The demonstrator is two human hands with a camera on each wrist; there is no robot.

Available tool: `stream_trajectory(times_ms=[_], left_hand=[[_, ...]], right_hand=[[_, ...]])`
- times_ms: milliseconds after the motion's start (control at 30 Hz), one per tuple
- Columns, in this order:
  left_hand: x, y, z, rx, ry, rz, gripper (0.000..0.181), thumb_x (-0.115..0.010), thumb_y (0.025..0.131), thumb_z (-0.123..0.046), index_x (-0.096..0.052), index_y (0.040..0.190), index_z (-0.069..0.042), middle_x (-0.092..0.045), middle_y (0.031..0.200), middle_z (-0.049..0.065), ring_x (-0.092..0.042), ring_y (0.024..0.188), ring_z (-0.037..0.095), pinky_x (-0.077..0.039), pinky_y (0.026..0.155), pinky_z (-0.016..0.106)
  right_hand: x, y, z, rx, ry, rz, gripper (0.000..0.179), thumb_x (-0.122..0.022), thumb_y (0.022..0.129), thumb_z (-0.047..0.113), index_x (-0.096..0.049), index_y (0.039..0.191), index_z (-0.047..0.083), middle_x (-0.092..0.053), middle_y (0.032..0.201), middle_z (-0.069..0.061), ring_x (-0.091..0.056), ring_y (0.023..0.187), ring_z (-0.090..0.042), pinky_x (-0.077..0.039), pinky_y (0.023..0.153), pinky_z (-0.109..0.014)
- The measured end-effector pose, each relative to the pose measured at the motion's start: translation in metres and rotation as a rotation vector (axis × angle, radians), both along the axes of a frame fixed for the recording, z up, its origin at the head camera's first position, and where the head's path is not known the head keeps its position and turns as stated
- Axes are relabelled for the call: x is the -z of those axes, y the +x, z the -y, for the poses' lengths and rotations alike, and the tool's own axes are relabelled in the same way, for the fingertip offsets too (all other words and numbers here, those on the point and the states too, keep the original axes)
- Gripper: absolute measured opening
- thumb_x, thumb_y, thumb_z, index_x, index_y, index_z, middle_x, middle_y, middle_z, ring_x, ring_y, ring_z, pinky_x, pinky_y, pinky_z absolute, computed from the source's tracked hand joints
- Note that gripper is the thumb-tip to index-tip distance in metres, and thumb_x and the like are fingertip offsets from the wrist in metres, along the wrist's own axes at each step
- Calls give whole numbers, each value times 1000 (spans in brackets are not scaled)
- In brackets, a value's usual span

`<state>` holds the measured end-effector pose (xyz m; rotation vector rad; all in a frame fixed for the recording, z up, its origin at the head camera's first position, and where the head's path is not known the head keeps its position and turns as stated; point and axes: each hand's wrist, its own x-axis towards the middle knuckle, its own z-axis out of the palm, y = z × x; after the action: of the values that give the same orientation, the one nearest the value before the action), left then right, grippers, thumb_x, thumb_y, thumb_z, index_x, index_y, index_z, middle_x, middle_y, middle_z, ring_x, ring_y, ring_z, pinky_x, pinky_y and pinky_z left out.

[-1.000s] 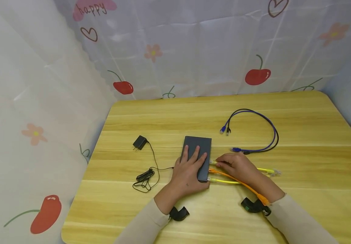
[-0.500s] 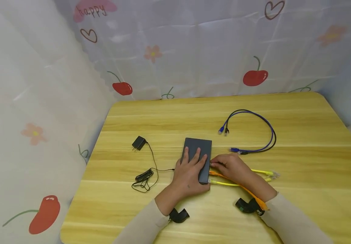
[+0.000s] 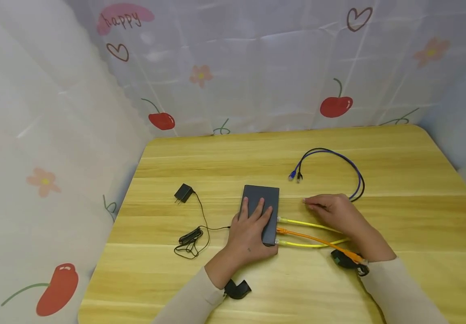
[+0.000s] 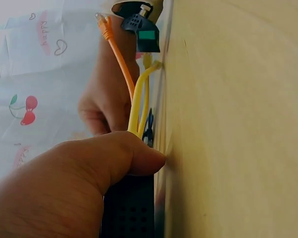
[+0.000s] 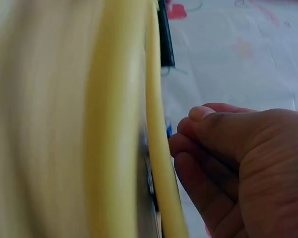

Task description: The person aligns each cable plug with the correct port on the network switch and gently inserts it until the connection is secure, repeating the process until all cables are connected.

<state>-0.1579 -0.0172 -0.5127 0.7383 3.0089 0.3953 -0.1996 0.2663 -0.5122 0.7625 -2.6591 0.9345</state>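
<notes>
My left hand (image 3: pixel 249 234) rests on a dark network switch (image 3: pixel 262 191), fingers spread over its top and thumb along the near edge. From the switch's right side run a yellow network cable (image 3: pixel 305 223), an orange network cable (image 3: pixel 309 236) and a second yellow cable (image 3: pixel 303 245). My right hand (image 3: pixel 334 211) is off to the right, with nothing showing between its loosely curled fingers in the right wrist view. In the head view it overlaps the near ends of a blue cable (image 3: pixel 292 175) and a black cable (image 3: pixel 299 177), hiding them.
A black power adapter (image 3: pixel 183 193) lies left of the switch, its bundled cord (image 3: pixel 191 236) running to the switch's left side. The orange cable's loose plug (image 3: pixel 361 260) is close to the right wrist camera (image 3: pixel 344 259). A printed curtain (image 3: pixel 257 81) stands behind the table (image 3: pixel 200 157).
My right hand has let go of the far yellow cable's plug at the switch and moved right and back, toward the blue and black cables. My left hand stays on the switch.
</notes>
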Motion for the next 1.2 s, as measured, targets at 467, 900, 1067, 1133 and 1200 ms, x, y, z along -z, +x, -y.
stream_trajectory(times_ms=[467,900,1067,1133,1200], left_hand=[[-2,-1,3,1,16,8,96,-72,73,-61,-37,156,-26,-24,165,1,-5,151,45,-33,107,62],[-1,-3,2,-4,6,22,96,-71,73,-61,-36,156,-28,-22,165,-1,-2,152,42,-31,109,62],[-1,-3,2,-4,5,17,95,-71,73,-60,-37,156,-28,-23,165,-1,-2,152,42,-31,109,62],[-1,-2,2,-5,4,19,95,-71,73,-60,-37,156,-28,-23,165,-1,-2,152,42,-31,109,62],[-2,-2,2,-7,3,22,95,-71,73,-60,-37,156,-28,-23,165,-1,-2,152,41,-31,109,61]], right_hand=[[-2,10,-44,109,63,-8,22,-78,82,0,-80,101,9,-78,94,-5,-73,84,-23,-54,69,-20],[3,7,-48,46,131,-17,19,-81,79,1,-79,94,13,-77,91,-3,-74,83,-25,-58,69,-41],[2,8,-47,6,170,-35,23,-81,77,0,-80,98,9,-77,96,-7,-73,89,-30,-57,74,-46],[1,8,-46,4,180,-38,23,-80,77,-1,-80,99,8,-77,98,-8,-73,90,-31,-57,75,-47],[1,8,-45,1,184,-41,22,-80,78,-1,-80,98,7,-77,98,-8,-73,91,-32,-57,76,-48]])
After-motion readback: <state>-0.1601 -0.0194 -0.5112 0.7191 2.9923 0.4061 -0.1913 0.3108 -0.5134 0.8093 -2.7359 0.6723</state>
